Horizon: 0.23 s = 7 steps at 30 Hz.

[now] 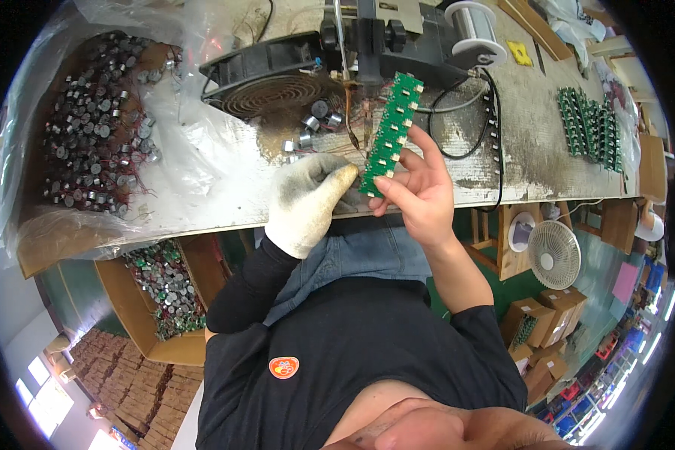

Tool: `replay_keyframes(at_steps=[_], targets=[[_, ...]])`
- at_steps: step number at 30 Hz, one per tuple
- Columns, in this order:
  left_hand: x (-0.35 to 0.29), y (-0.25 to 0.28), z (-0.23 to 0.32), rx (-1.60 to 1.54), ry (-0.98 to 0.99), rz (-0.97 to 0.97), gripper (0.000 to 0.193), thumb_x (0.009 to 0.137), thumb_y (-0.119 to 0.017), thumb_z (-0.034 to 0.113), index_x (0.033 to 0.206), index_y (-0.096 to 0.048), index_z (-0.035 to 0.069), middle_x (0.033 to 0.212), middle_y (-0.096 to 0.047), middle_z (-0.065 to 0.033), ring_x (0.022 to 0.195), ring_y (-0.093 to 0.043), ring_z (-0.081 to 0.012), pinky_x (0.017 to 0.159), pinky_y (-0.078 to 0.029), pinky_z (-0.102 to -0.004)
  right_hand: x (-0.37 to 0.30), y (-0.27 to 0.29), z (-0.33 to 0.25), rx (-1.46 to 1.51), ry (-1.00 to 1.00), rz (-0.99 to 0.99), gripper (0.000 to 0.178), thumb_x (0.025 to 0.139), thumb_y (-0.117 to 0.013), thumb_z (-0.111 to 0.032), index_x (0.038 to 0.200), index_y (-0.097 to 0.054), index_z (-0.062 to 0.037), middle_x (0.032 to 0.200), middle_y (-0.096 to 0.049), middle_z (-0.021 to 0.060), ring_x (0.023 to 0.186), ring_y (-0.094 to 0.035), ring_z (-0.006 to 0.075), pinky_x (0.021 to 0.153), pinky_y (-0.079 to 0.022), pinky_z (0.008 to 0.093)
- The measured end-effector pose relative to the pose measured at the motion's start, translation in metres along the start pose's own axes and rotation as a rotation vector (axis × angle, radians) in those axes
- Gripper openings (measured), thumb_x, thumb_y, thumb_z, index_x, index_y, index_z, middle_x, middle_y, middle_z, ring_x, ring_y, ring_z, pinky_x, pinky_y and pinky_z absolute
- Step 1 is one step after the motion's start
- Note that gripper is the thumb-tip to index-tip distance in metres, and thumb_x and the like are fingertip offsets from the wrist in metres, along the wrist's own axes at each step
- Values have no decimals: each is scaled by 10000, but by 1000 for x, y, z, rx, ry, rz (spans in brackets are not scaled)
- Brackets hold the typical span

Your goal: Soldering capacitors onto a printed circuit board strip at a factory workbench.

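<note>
A long green circuit board panel [391,139] with a row of small white parts is tilted up in my bare right hand [426,187], thumb on its face near the lower end. My left hand [307,199], in a whitish work glove, has its fingers pinched together beside the board's lower left edge. What is between those fingers, if anything, is too small to make out. Just above the gloved hand lie several small silver motors [305,140] with thin wires. A soldering tip [352,135] on a stand points down left of the board.
A black fan [270,79] lies behind the motors, beside the soldering stand with its solder wire spool [472,30]. Plastic sheeting holds a heap of small motors [97,127] at left. More green boards [591,129] rest at right. A black cable [495,142] hangs over the table edge.
</note>
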<state>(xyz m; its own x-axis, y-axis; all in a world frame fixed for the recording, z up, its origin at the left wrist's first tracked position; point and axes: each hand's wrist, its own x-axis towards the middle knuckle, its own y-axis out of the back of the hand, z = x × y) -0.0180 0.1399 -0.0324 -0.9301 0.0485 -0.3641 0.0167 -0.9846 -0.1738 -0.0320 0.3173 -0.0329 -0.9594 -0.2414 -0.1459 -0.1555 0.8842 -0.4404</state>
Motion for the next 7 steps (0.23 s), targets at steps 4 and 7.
replay_keyframes(at_steps=[4,7], targets=[[-14,13,8,41,-47,161,126,870,-641,91,921,-647,-24,817,-636,-48,752,-602,-111,675,-475,-253,5,-2,-2,-12,-24,-21,708,815,-613,94,1416,-265,-45,1103,-574,196,668,-655,194,518,-548,264],[-17,41,13,664,-874,227,188,838,-659,103,1012,-633,38,972,-650,-109,883,-625,-280,802,-486,-362,21,-19,8,-99,43,-86,716,826,-599,65,1433,-238,-52,1218,-550,242,793,-682,227,552,-574,272]])
